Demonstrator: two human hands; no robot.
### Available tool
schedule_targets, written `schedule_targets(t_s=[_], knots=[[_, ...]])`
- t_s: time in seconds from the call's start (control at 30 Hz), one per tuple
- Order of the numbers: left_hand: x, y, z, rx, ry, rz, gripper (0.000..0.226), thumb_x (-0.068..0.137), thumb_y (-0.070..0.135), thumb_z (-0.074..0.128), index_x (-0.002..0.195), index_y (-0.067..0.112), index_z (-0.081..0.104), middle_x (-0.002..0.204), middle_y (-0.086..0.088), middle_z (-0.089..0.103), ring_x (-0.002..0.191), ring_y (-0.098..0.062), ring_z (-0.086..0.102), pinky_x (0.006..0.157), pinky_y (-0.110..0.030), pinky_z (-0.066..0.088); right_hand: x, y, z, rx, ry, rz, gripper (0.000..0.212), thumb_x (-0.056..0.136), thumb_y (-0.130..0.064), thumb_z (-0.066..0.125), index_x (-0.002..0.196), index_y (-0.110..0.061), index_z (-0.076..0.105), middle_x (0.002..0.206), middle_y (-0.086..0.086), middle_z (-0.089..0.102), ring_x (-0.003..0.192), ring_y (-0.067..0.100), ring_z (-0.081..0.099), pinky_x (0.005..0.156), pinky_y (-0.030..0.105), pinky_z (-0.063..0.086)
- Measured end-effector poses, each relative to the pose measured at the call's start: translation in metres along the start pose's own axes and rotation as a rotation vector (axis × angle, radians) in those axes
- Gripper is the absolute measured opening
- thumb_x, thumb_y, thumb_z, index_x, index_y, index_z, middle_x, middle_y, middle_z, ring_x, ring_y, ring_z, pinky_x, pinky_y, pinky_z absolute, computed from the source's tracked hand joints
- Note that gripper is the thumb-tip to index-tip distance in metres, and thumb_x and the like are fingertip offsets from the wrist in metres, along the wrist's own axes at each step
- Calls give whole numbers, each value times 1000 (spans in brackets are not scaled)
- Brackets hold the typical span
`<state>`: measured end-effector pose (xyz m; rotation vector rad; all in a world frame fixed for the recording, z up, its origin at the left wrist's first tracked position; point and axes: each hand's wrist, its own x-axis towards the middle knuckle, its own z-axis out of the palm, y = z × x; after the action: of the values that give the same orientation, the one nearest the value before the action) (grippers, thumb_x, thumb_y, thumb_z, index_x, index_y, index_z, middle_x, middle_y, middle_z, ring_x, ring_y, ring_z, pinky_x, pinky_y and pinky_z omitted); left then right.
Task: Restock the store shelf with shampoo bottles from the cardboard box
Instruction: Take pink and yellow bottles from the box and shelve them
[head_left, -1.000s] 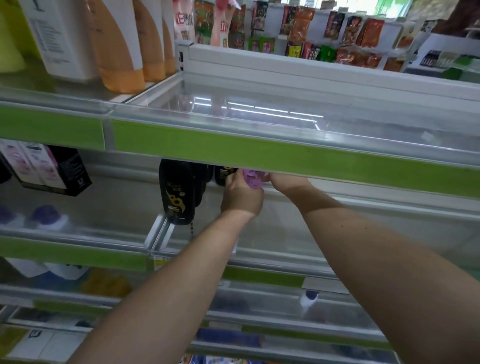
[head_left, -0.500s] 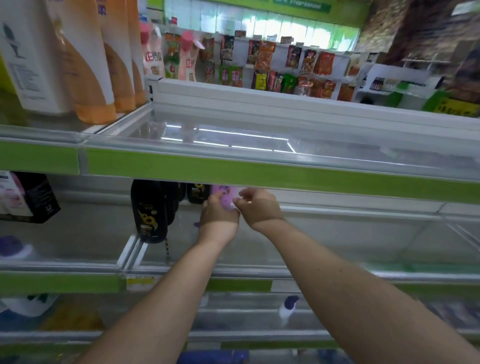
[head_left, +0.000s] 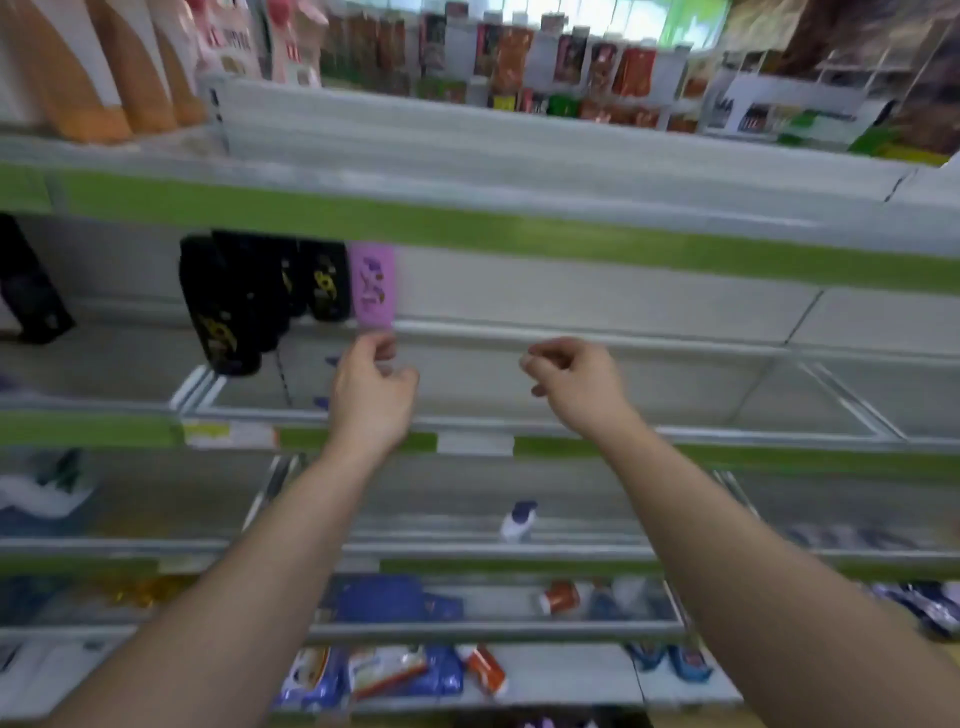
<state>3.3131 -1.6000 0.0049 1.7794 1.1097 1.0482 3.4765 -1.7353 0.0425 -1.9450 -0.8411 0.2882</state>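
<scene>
The middle shelf (head_left: 701, 395) carries a group of black bottles (head_left: 228, 306) with gold markings at its left end; the rest of its surface to the right is bare. The green front strip of the upper shelf (head_left: 467, 228) crosses the view and hides the tops of these bottles. Orange-and-white bottles (head_left: 104, 67) stand on the upper shelf at far left. Below, a small white bottle with a blue cap (head_left: 517, 519) stands alone, and blue and orange packets (head_left: 395, 670) lie on the lowest shelf. The purple shampoo bottle (head_left: 372, 286) stands upright at the back of the middle shelf, just beside the rightmost black bottle, its printed label facing forward and its cap hidden. The left hand (head_left: 371, 384) hovers just below the bottle's base, fingers loosely curled and gripping nothing. The right hand (head_left: 571, 382) is well apart to the right, likewise loosely curled and empty. The frame is motion-blurred.
</scene>
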Motion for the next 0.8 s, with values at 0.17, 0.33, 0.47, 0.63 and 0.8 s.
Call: schedule_targets(t_s=[0.17,0.33,0.47,0.63,0.8], knots=[[-93,5,34,-39,41,-7,38,77,18,62,115,18,62,108,-3,68,93,-23,64,92,-34,52,-54,68,-52,59,-24,28,7,82,-30,73,86,-27,68,80,1,72,81,28,73,83,46,59],[-200,-29,88,29,-37,-136,28,83,7,63,111,12,63,92,0,64,82,-18,59,86,-33,51,-118,161,-78,67,-111,159,10,80,-29,74,88,-27,69,69,-11,67,78,24,72,83,45,59],[-266,-77,130,182,-252,-315,29,84,12,67,113,13,64,101,-3,66,93,-23,63,86,-33,50,-160,236,-73,25,-257,330,27,82,-33,73,105,-20,71,88,-2,74,86,23,72,84,46,59],[-317,-153,189,281,-444,-413,28,86,15,67,113,14,64,104,-3,64,93,-25,63,81,-29,48,-191,333,-43,-122,-379,435,17,88,-34,70,103,-26,70,93,-1,73,79,17,68,81,33,55],[-355,-276,259,311,-573,-446,21,86,13,63,107,17,65,103,-4,67,95,-21,64,79,-26,46,-217,464,24,-225,-439,508,20,90,-34,68,107,-23,70,101,-2,74,95,18,66,82,30,52]])
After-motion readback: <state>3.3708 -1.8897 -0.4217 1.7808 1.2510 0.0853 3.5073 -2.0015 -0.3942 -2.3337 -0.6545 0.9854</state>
